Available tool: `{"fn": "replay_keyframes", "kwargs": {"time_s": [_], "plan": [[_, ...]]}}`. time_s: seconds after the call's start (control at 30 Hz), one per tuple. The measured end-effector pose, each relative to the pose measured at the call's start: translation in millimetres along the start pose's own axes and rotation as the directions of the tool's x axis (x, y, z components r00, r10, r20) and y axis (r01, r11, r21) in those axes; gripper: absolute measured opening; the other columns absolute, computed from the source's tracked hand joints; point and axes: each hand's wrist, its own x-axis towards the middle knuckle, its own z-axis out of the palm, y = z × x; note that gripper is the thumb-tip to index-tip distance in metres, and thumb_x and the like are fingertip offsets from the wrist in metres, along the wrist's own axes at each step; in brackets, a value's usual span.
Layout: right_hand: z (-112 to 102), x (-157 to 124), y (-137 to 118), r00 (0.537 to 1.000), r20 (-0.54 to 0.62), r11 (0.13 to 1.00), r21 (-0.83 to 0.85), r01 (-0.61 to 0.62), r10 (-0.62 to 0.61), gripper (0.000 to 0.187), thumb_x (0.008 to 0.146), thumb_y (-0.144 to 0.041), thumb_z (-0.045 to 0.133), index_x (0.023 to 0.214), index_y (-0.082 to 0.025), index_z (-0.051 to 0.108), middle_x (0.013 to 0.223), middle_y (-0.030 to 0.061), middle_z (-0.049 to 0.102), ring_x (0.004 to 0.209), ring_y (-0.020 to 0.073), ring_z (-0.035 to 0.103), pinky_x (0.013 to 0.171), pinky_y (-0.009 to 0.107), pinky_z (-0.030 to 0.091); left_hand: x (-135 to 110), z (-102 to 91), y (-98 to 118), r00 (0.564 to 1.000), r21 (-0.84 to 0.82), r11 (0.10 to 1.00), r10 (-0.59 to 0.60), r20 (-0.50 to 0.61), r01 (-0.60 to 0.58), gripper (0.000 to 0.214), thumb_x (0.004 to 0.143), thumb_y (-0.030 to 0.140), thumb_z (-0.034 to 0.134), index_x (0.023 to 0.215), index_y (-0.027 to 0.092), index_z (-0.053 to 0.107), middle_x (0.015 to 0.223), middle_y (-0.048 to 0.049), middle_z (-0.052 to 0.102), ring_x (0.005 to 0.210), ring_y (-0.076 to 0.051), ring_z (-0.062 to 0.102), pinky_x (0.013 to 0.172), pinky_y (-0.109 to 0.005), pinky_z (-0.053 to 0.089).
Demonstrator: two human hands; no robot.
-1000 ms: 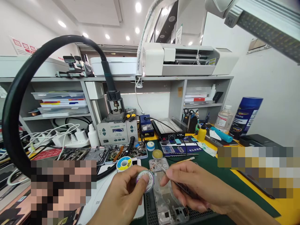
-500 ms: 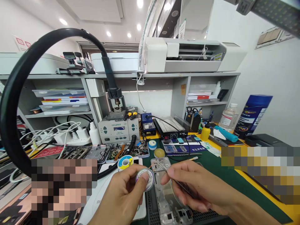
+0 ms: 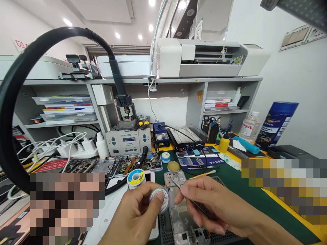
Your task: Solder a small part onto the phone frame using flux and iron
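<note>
My left hand point(image 3: 139, 207) pinches a small round spool point(image 3: 158, 200) with a printed white label and a purplish rim between thumb and fingers. In my right hand point(image 3: 212, 200) is a slim pair of metal tweezers point(image 3: 178, 184), gripped like a pen. Their tips reach over the top end of a bare phone frame point(image 3: 178, 214), which lies lengthwise on a black perforated mat point(image 3: 166, 226). The spool is just left of the frame and partly covers its edge. Any fine wire between spool and tweezers is too thin to make out.
Behind the hands are an open tub of yellowish paste point(image 3: 173, 166), a blue-and-yellow solder reel point(image 3: 136, 177) and a tray of small parts point(image 3: 150, 164). A hot-air station point(image 3: 127, 141) with a thick black hose stands at the back left. A yellow bottle point(image 3: 224, 143) stands right.
My left hand and the spool have shifted slightly right and down. The tweezers' tips have moved slightly left and down over the frame's top end. Both grips are kept.
</note>
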Motion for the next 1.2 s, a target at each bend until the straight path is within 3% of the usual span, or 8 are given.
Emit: {"fn": "replay_keyframes", "kwargs": {"time_s": [0.4, 0.53, 0.77, 1.2], "plan": [[0.2, -0.7, 1.7, 1.000, -0.019, 0.998, -0.061, 0.001, -0.002, 0.037, 0.099, -0.048, 0.060, 0.094, -0.013, 0.072, 0.054, -0.0022, 0.061, 0.028, 0.0012, 0.033, 0.029, 0.011, 0.024, -1.1, 0.0, 4.7, 0.999, -0.003, 0.999, -0.040, 0.029, 0.040, 0.062, 0.083, 0.078, 0.060, 0.093, 0.017, 0.068, 0.055, 0.0033, 0.047, 0.052, -0.012, 0.040, 0.046, -0.022, 0.027], [0.1, 0.0, 2.4, 0.998, -0.047, 0.989, -0.140, 0.037, -0.043, 0.039, 0.100, -0.050, 0.058, 0.096, -0.014, 0.071, 0.057, -0.0025, 0.062, 0.030, 0.0013, 0.036, 0.030, 0.011, 0.026, -0.9, 0.3, 3.3, 0.998, -0.003, 0.999, -0.045, 0.037, 0.045, 0.062, 0.082, 0.078, 0.060, 0.091, 0.017, 0.067, 0.059, 0.0029, 0.047, 0.054, -0.013, 0.045, 0.047, -0.022, 0.032], [5.2, 0.1, 5.4, 0.990, -0.092, 0.965, -0.250, 0.082, -0.108, 0.040, 0.099, -0.052, 0.059, 0.099, -0.014, 0.070, 0.058, -0.0041, 0.061, 0.031, 0.0009, 0.035, 0.033, 0.012, 0.028, -0.6, -1.0, 1.1, 0.999, 0.007, 0.999, -0.032, 0.026, 0.032, 0.060, 0.084, 0.076, 0.061, 0.088, 0.017, 0.068, 0.057, 0.0036, 0.043, 0.052, -0.012, 0.042, 0.047, -0.022, 0.029], [1.3, -2.9, 4.1, 0.998, -0.064, 0.985, -0.170, -0.015, 0.005, 0.039, 0.099, -0.049, 0.055, 0.099, -0.014, 0.071, 0.057, -0.0028, 0.060, 0.029, 0.0020, 0.034, 0.028, 0.012, 0.023, 0.4, -2.4, -3.3, 0.997, 0.038, 0.999, -0.040, 0.058, 0.038, 0.065, 0.085, 0.081, 0.055, 0.089, 0.017, 0.063, 0.059, 0.0040, 0.037, 0.055, -0.011, 0.034, 0.049, -0.023, 0.023]]}}
